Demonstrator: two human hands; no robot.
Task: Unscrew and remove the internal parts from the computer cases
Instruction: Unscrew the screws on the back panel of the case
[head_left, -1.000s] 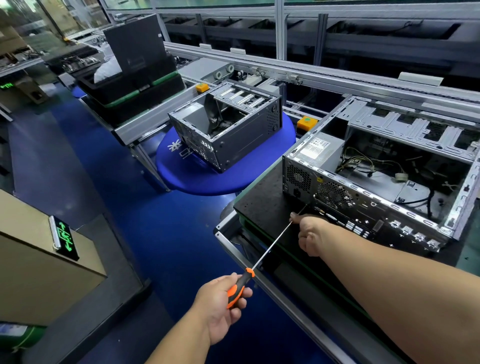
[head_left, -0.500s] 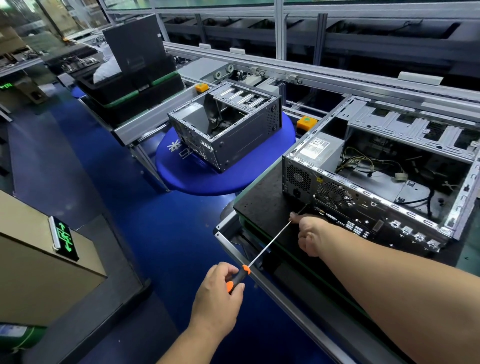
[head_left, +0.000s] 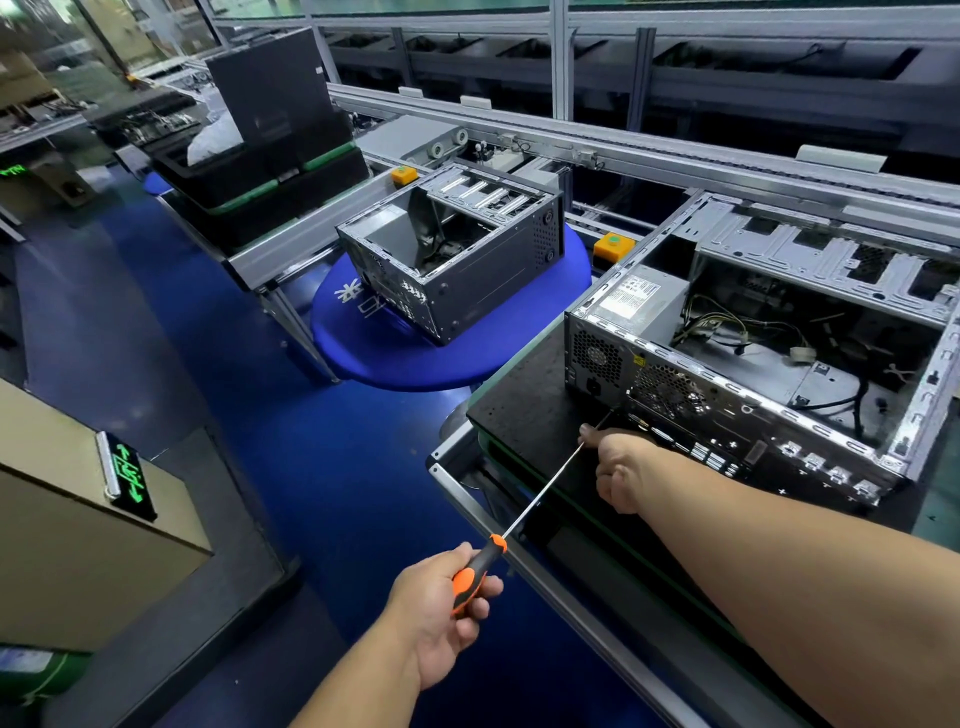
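An open computer case (head_left: 769, 364) lies on a black mat (head_left: 524, 395) at the right, its rear panel facing me, with a power supply (head_left: 644, 299) and loose cables inside. My left hand (head_left: 441, 603) grips the orange and black handle of a long screwdriver (head_left: 540, 493). The shaft runs up to the rear panel's lower edge by the fan grille. My right hand (head_left: 618, 467) pinches the shaft close to its tip. A second, mostly bare case (head_left: 452, 260) sits on a blue round table (head_left: 415, 364) further back.
Black trays with green edges (head_left: 270, 171) stack at the back left, holding a dark panel. A conveyor frame (head_left: 623, 150) runs behind both cases, with orange button boxes (head_left: 610, 244). A cardboard box (head_left: 78, 545) with a green lit sign (head_left: 124, 470) stands at the left on the blue floor.
My left hand has turned on the screwdriver handle, rolling over it and back to a side grip. The right hand and the shaft tip stay at the same spot on the rear panel.
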